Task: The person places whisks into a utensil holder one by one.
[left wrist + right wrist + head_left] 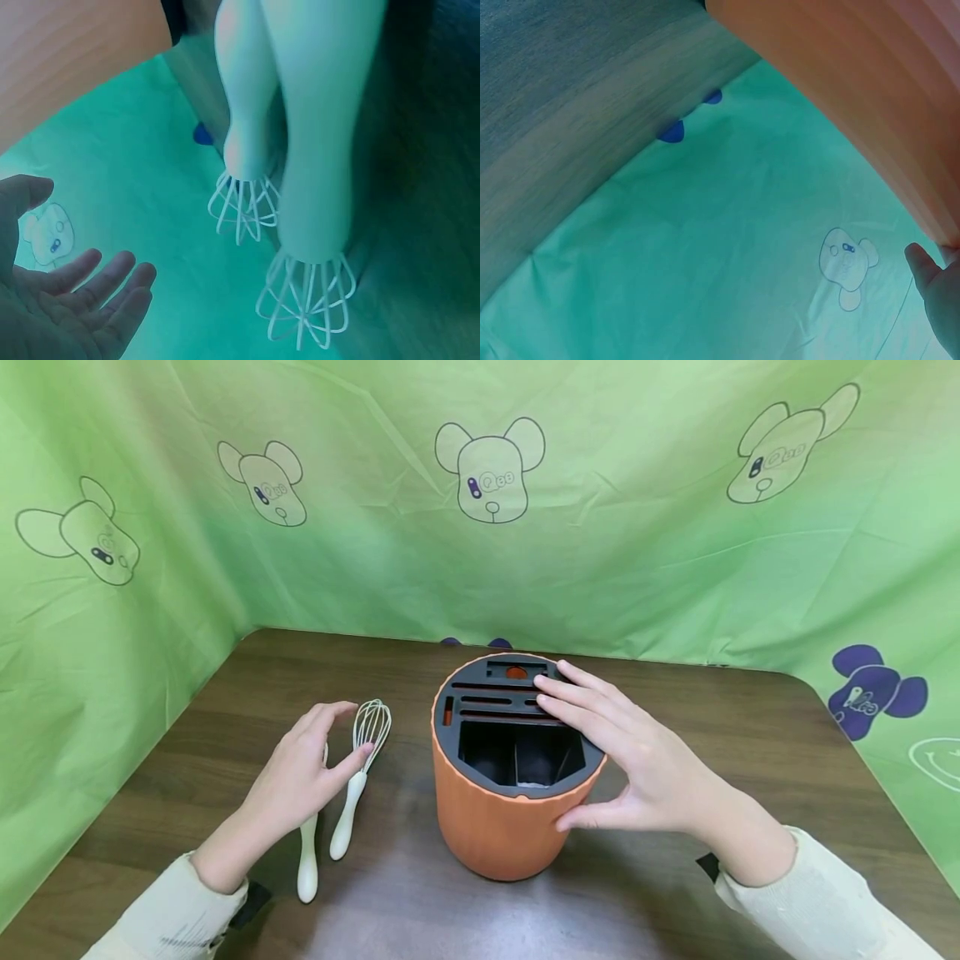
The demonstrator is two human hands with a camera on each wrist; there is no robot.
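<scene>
Two pale whisks lie side by side on the table: the right whisk point(348, 817) shows its wire loops, while the left whisk point(308, 858) is partly hidden under my left hand point(303, 768). That hand hovers over them with thumb and fingers spread, and its wrist view shows the fingers apart from both whisks point(319, 150). An orange ribbed utensil holder point(498, 835) with a black slotted insert point(450, 739) stands upright to their right. On it rests my right hand point(637, 756), fingers extended over the insert and thumb against the side.
A brown wooden table point(390, 910) carries everything. Green cloth point(360, 527) printed with bear heads encloses its back and sides. Dark bands point(251, 906) show at the cuffs of my light sleeves point(172, 914).
</scene>
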